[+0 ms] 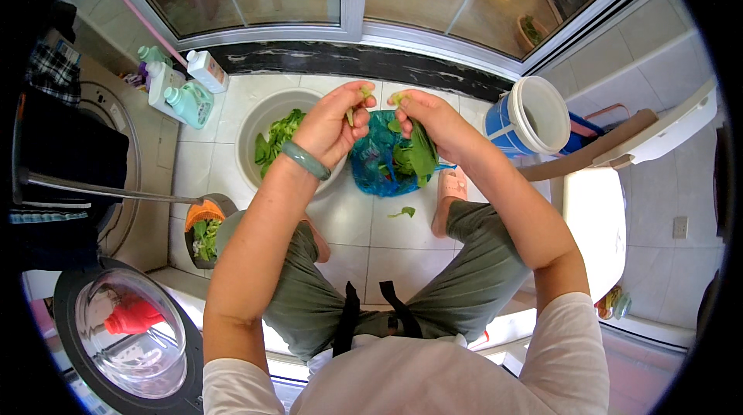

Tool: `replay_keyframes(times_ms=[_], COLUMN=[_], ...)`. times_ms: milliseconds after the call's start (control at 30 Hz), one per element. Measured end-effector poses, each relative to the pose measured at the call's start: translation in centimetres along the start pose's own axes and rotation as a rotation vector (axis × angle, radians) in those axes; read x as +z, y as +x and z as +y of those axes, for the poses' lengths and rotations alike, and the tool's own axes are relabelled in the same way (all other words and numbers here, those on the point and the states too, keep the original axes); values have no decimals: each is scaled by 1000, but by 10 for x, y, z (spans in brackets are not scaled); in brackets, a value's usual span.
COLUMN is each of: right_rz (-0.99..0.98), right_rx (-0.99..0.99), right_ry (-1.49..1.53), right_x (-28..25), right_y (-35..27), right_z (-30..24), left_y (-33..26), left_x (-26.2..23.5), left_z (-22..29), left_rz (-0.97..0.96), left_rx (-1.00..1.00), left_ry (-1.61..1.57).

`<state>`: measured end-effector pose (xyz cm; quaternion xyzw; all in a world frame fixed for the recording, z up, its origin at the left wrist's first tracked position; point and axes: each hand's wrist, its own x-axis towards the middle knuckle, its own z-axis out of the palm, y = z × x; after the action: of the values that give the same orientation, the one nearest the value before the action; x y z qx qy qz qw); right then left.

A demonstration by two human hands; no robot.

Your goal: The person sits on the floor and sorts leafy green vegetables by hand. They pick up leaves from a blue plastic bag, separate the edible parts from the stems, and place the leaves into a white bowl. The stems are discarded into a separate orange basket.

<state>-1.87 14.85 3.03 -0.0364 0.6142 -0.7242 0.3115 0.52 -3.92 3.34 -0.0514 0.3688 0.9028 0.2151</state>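
Observation:
My left hand (pixel 334 120), with a green bangle (pixel 305 160) at its wrist, pinches a short pale green stem piece (pixel 350 115). Close beside it, my right hand (pixel 430 122) grips the stalk of a leafy green (pixel 422 153), whose broad leaves hang below the fingers. Under the hands lies a blue plastic bag (pixel 369 161) with more leafy greens in it. To the left, a pale basin (pixel 246 142) holds a heap of green leaves (pixel 277 140), partly covered by my left forearm. One loose leaf (pixel 402 212) rests on the floor tiles.
An orange broom (pixel 203 214) stands in a dustpan (pixel 195 249) with green scraps. Detergent bottles (pixel 190 104) sit by the washing machine (pixel 151 175); its round door (pixel 128 338) hangs open at lower left. On the right are a blue-and-white bucket (pixel 534 117) and a white toilet (pixel 590 222).

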Motion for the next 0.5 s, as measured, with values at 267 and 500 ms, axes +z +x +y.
replay_keyframes(times_ms=[267, 500], right_rz=[114, 101], right_rx=[40, 58], right_ry=[350, 261], right_x=[-24, -31], right_y=[11, 27], right_z=[0, 18], left_y=[5, 8], left_x=[-6, -23], left_z=[6, 16], left_rz=[48, 54], left_rx=[-22, 58], left_ry=[-143, -229])
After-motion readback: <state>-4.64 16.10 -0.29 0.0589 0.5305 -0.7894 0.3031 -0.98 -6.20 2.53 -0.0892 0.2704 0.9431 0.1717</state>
